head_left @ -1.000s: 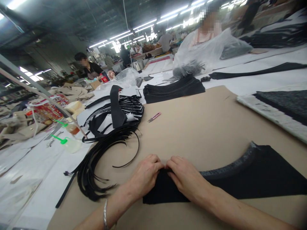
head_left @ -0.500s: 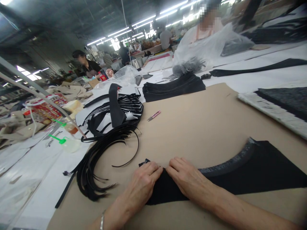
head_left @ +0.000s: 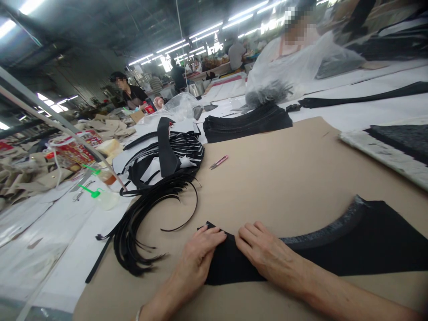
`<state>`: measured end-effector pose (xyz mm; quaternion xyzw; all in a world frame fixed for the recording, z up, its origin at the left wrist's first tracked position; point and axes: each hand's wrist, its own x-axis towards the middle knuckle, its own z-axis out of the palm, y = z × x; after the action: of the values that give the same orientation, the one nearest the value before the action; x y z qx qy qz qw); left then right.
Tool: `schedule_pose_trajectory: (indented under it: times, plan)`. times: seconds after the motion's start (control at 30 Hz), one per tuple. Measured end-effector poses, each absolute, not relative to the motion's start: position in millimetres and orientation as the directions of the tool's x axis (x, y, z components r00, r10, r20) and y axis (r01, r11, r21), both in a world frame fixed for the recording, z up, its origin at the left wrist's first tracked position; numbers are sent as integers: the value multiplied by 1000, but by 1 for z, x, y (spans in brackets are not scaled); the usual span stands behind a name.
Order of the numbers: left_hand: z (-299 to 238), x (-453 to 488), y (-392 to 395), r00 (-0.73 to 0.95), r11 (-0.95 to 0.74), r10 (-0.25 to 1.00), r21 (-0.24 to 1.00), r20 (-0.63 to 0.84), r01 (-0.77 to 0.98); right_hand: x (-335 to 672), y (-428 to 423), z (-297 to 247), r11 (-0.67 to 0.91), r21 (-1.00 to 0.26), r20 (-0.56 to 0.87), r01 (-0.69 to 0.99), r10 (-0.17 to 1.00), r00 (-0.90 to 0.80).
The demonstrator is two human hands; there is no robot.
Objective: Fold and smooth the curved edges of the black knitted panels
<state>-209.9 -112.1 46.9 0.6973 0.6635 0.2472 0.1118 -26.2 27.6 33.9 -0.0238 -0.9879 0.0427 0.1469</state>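
A black fabric piece with a curved upper edge lies in front of me, a grey shiny strip running along that curve. At the fabric's left end, my left hand is closed over the corner, its fingertips on the upper edge and its thumb mostly hidden. Just to the right, my right hand grips the same edge with bent fingers pressed together. A short stretch of edge shows between the two hands. Pink-handled thread snips lie beyond them, touched by neither hand.
Left of the fabric lie black strips and a fan of black pieces. Farther left stand green-tipped squeeze bottles beside a slanting pole. A black stack sits behind the tan board. Co-workers are across the tables.
My left fingers have straightened somewhat along the fabric edge, and a little more of the edge shows between my hands. The view has shifted slightly; the fabric stays in place.
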Motion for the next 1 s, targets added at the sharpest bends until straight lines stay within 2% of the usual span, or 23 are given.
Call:
schedule_pose_trajectory:
  times: [0.07,0.13,0.33,0.43,0.5,0.57,0.67,0.77,0.87,1.0]
  plan:
    - [50,-209,-107,-165,6,956,544,243,839,-26,27,35,997,-75,282,31,51,-958]
    - [53,-206,-100,-220,46,933,510,286,859,-26,27,36,998,-51,280,33,46,-959]
    - [43,-200,-99,3,-77,965,276,261,958,-27,26,39,1000,-11,286,20,23,-958]
    - [37,-200,-110,74,-112,963,137,259,984,-28,25,40,1000,-8,274,16,18,-962]
    - [37,-199,-115,91,-118,964,92,250,989,-28,25,40,999,-28,256,22,28,-966]
    - [40,-199,-116,68,-99,968,118,242,988,-29,28,43,994,-101,223,47,69,-972]
    - [49,-197,-110,-54,-11,961,232,271,973,-26,37,54,942,-301,157,150,204,-966]
    - [59,-188,-97,-180,99,947,291,267,952,-20,46,70,861,-449,35,239,285,-958]
    - [67,-172,-83,-200,136,968,359,149,923,-14,52,83,835,-467,-106,289,272,-957]
    - [73,-153,-66,-124,113,992,482,-10,869,-11,56,89,846,-425,-170,323,275,-946]
